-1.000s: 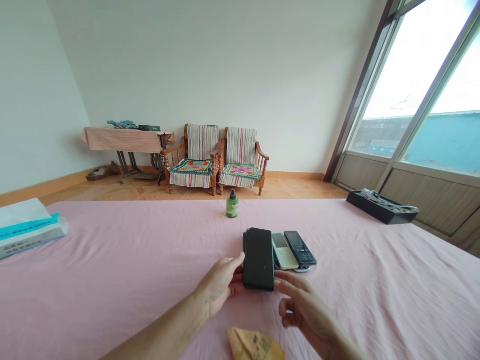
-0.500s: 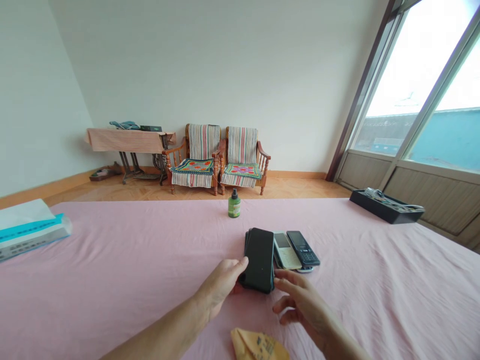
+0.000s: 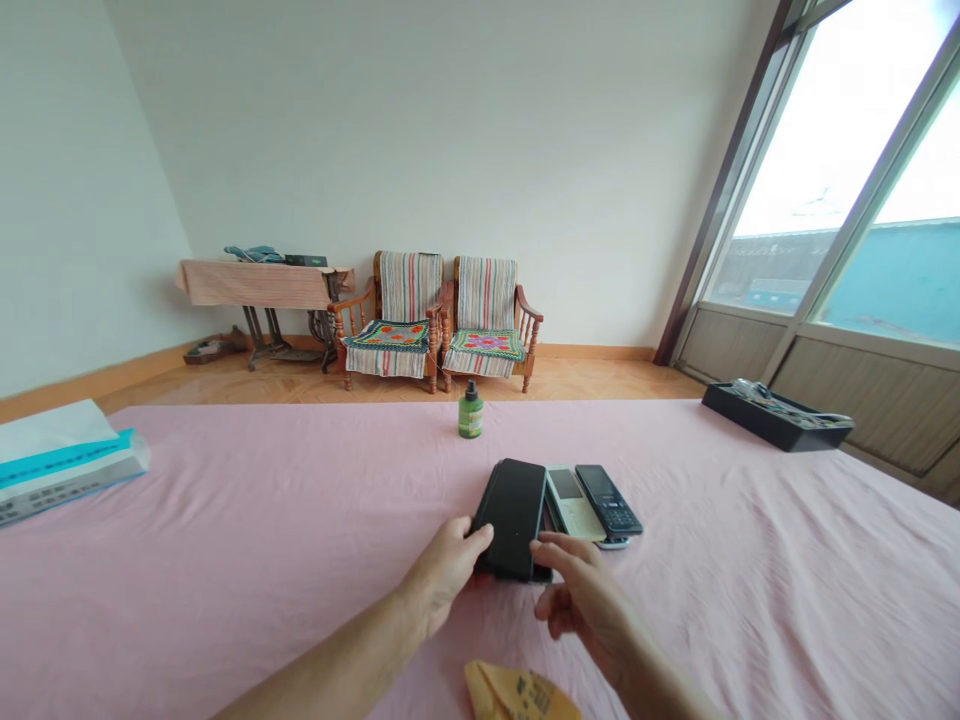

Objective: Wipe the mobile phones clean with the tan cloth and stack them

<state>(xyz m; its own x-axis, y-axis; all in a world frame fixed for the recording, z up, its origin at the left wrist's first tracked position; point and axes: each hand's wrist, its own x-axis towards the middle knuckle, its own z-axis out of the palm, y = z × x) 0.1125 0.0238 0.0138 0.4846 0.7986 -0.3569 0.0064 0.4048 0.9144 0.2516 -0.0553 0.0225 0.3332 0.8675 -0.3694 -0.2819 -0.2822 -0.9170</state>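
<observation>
Relative to the earlier frame, the head view shows the black phone [image 3: 514,505] slid and turned slightly toward the left, so that a dark piece beneath it [image 3: 544,575] now shows at the lower right corner. Left hand [image 3: 444,565]: thumb laid over the left edge of the black phone, fingers passing out of sight below; the grip appears to be pinching it. Right hand [image 3: 581,590]: fingertips have come over the lower right edge of the black phone and appear to touch it, while the lower fingers stay curled; whether this grip pinches anything cannot be told. Judged from this, the upper piece is being shifted against the one under it, and the two no longer lie flush. Position of the black phone: on the pink sheet [image 3: 262,520], between the hands, just left of the pale phone [image 3: 577,512]. Beyond that lies the keypad phone [image 3: 609,500], beside the pale one and apart from the right hand; neither shows any clear displacement.
</observation>
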